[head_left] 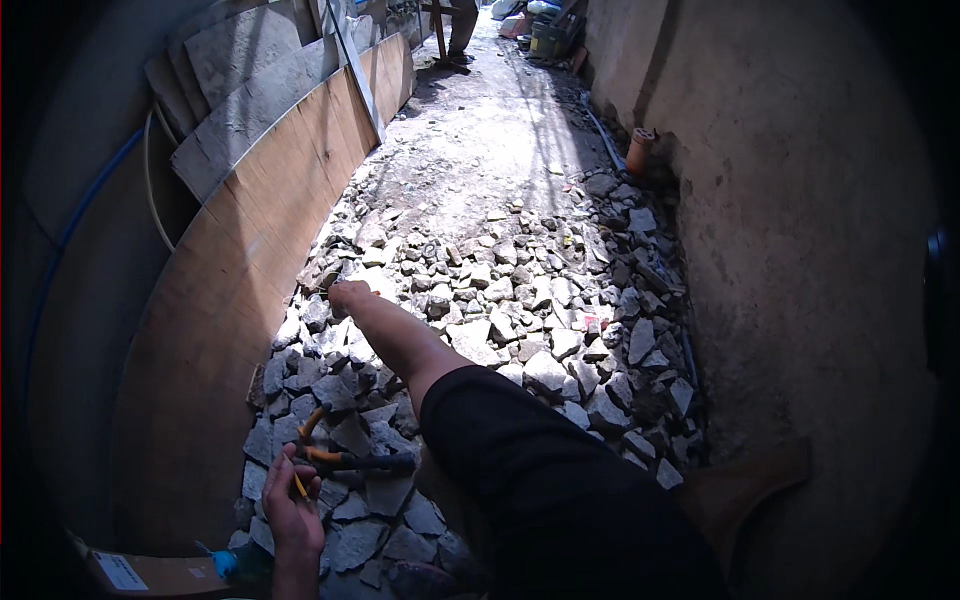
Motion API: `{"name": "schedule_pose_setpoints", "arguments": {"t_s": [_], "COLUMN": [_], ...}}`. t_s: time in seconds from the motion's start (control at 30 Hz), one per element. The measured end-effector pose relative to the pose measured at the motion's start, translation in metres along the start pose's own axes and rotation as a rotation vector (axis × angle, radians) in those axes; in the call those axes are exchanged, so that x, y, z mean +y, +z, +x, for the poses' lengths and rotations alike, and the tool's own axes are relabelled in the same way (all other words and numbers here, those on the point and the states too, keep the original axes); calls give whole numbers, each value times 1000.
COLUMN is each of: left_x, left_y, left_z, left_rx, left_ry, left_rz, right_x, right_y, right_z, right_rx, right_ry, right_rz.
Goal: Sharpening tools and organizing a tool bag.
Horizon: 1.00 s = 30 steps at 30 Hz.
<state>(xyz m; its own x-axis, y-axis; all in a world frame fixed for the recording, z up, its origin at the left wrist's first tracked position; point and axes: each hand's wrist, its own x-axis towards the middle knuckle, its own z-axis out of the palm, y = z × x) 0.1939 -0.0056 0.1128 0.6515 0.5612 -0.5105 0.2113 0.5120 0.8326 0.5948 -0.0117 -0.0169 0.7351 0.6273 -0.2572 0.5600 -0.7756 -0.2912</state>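
My left hand (292,500) is at the lower left with fingers curled around a thin yellow object (299,485), perhaps a pencil. Just above it, tools with orange and black handles (355,461) lie on the broken grey stones (545,370). My right arm, in a black sleeve, stretches up and leftward across the stones. My right hand (348,295) is low over them near the plywood sheet (215,320), its fingers closed; what they hold is too small to make out.
Concrete slabs (240,60) and a batten lean along the left. A plastered wall (780,250) runs along the right, with an orange pipe stub (640,152) and a conduit. A person's legs (462,30) show far up the sunlit path, near piled buckets and sacks (545,35).
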Motion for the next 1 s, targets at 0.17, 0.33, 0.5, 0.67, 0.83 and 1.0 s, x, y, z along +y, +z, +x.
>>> {"name": "schedule_pose_setpoints", "arguments": {"t_s": [0.17,0.33,0.5,0.67,0.83,1.0], "left_x": [0,-1,-3,-3,-3,-2], "left_y": [6,6,5,4,4,5], "left_z": [-1,0,3,4,4,3], "left_rx": [11,1,-20,0,-34,-44], "left_ry": [-19,-31,-30,-51,-54,-54], "left_rz": [-37,-39,-45,-73,-75,-84], "right_x": [3,3,0,1,3,6], "right_y": [-2,3,9,10,13,20], "right_z": [-2,6,7,6,10,16], "right_rx": [-6,6,-5,-21,4,-62], "right_ry": [25,-20,27,-22,-38,-43], "right_rz": [49,48,25,13,38,15]}}
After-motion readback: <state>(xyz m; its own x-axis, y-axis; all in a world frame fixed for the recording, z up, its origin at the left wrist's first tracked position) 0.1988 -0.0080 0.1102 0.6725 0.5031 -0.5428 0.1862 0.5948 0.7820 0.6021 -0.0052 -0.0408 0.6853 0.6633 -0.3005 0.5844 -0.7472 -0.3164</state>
